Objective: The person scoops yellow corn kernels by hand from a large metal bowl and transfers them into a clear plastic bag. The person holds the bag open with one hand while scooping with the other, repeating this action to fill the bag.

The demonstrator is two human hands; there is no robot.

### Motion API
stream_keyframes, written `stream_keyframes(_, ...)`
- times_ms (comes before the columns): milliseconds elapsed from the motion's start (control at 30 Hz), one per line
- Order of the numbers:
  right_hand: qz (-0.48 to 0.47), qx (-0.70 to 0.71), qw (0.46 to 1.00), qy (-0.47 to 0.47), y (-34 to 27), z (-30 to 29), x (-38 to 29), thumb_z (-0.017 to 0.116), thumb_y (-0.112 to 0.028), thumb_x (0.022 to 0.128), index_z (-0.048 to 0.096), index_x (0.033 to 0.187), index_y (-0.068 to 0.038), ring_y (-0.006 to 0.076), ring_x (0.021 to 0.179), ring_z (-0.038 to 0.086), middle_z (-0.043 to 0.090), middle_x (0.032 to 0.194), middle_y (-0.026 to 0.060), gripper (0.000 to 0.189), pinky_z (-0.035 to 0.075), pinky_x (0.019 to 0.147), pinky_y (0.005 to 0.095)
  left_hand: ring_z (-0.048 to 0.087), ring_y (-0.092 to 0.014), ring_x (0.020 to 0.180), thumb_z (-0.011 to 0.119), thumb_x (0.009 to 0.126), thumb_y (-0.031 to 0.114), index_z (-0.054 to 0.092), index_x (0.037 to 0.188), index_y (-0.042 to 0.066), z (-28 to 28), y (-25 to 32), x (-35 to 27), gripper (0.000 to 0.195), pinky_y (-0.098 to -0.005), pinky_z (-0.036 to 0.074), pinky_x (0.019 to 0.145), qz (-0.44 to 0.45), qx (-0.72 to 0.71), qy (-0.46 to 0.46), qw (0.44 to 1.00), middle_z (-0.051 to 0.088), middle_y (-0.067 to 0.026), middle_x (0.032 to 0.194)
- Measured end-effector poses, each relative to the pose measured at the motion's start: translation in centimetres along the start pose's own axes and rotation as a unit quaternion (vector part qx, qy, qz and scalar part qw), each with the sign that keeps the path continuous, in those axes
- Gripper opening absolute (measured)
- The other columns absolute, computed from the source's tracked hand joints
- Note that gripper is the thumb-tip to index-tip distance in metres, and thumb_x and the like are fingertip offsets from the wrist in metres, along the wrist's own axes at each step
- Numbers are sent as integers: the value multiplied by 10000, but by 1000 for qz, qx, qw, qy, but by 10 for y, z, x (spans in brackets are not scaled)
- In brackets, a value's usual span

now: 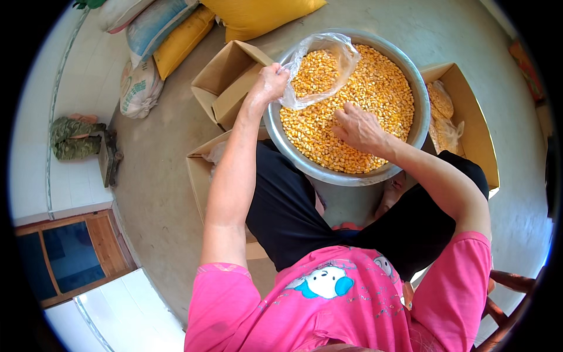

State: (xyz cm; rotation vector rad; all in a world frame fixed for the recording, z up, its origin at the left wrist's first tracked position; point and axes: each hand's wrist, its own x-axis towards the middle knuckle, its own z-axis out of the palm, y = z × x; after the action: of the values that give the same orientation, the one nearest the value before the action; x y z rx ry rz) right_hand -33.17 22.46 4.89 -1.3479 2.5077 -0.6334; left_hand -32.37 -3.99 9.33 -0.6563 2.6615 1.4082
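Note:
A wide metal basin (420, 83) full of yellow corn kernels (387, 88) stands in front of my knees. My left hand (270, 82) grips the rim of a clear plastic bag (303, 102) at the basin's left side. The bag's mouth gapes wide over the corn. Kernels show inside its rim, though I cannot tell whether they lie in the bag or beneath it. My right hand (361, 131) is palm down at the kernels, right of and below the bag, thumb apart from the fingers. Its fingertips touch the corn, and its palm is hidden.
Right of the basin, a cardboard box (477, 132) holds clear bags of corn (440, 105). Another cardboard box (233, 81) stands open at left, with a third box (200, 176) beside my left leg. Filled sacks (184, 39) lie farther off. A wooden chair (512, 281) is at lower right.

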Motion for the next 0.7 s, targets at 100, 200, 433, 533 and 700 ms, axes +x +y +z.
stream_keyframes(100,-66,-6,997,-39,-17,1,-13,550,-356,908,534,1001,-32,342,933,571,519,999,180,337,480,754,482,477,-94,525,527,932,209,562,867,16,2,5,0,206,-272,423,490,-5,1,-4,1000,520,-8,649)
stream_keyframes(200,-119,-15,992,-29,-21,13,-23,590,-365,871,525,1004,-59,319,939,557,497,1004,154,340,480,744,468,477,-96,523,527,931,207,562,865,16,5,7,0,205,-273,423,490,-4,4,-6,1000,521,-10,648)
stream_keyframes(433,-118,-27,991,-55,-19,24,-19,553,-288,897,516,965,-62,315,818,627,539,950,151,239,512,644,467,470,-96,516,530,930,204,562,858,18,3,-2,4,202,-277,421,489,6,7,-1,1000,521,-11,646)
stream_keyframes(533,-111,-18,991,-72,-17,26,-16,521,-256,911,516,956,-55,331,736,658,575,888,157,206,521,604,476,470,-96,517,529,929,202,560,855,17,3,-4,5,201,-277,421,490,11,13,3,1000,519,-10,644)
stream_keyframes(700,-124,-2,989,-82,-14,27,-12,492,-212,916,530,911,-41,356,696,663,606,838,159,175,528,591,475,469,-96,521,529,929,207,556,849,19,2,-6,5,206,-279,422,494,23,14,4,1000,513,-7,642)
